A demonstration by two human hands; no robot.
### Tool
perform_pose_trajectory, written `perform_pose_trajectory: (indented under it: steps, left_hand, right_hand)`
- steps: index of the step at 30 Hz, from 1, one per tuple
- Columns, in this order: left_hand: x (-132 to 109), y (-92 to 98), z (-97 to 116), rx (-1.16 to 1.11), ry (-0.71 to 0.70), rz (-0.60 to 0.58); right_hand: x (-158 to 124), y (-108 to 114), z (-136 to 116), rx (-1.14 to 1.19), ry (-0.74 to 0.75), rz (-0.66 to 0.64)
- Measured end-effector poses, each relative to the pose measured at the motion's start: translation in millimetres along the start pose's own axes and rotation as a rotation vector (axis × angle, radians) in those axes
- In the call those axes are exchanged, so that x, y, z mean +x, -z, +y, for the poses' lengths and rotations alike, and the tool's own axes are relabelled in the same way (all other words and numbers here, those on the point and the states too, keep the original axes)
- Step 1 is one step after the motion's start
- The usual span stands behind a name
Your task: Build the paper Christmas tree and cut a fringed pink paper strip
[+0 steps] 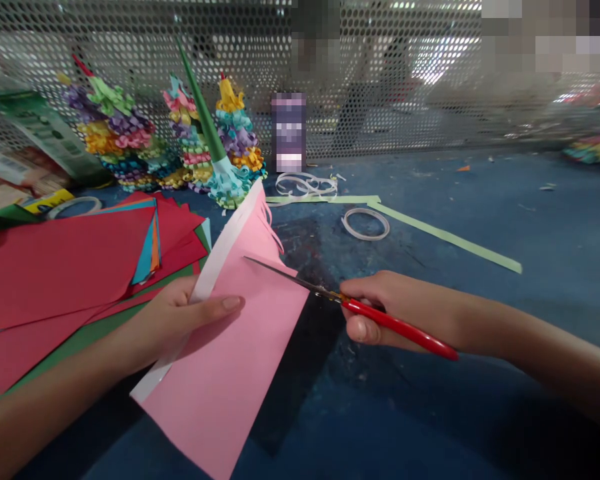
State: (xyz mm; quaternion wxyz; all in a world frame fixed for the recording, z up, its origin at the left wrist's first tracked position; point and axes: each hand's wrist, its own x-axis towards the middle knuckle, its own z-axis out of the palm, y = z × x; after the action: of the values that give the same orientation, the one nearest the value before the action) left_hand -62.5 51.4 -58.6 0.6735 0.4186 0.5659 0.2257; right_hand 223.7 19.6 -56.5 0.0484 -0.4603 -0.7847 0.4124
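A scuffed blue worktable [480, 200] (paint worn) holds red paper sheets [65, 267], white coils [365, 238], a green strip [445, 235].

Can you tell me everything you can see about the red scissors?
The scissors have long, shiny red handles that look like plastic and thin grey metal blades, joined near a small gold-coloured part. The blades look almost closed, and their pointed tip aims up and to the left. The right hand grips the handles, and the blades lie across the pink paper, not far below its fringed cut edge.
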Motion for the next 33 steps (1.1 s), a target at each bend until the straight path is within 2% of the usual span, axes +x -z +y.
perform_pose_trajectory:
  steps: [5, 10, 15, 19, 21, 26, 33]
  left_hand:
    - [1, 1.2, -6, 0.014, -0.007, -0.014]
    - [0, 0.7, -4, 0.055, 0.004, -0.009]
    - [5, 6.6, -3, 0.085, 0.003, -0.025]
    - [13, 14.5, -5, 0.178, 0.0, -0.021]
    - [14, 16.3, -5, 0.197, 0.007, -0.005]
    - [14, 15.8, -2, 0.127, -0.048, 0.006]
    - [22, 16.6, -3, 0.031, -0.109, 0.072]
  right_hand:
    - [2, -2, -4, 0.035, -0.056, -0.014]
    - [7, -1, -11, 0.14, -0.173, -0.017]
    - [7, -3, -13, 0.181, -0.21, 0.01]
    - [1, -2, -10, 0.075, -0.135, 0.032]
    - [-5, -1, -11, -0.008, -0.091, -0.005]
    - [-20, 6, -11, -0.167, -0.166, -0.039]
    - [-23, 13, 18, -0.171, -0.219, -0.055]
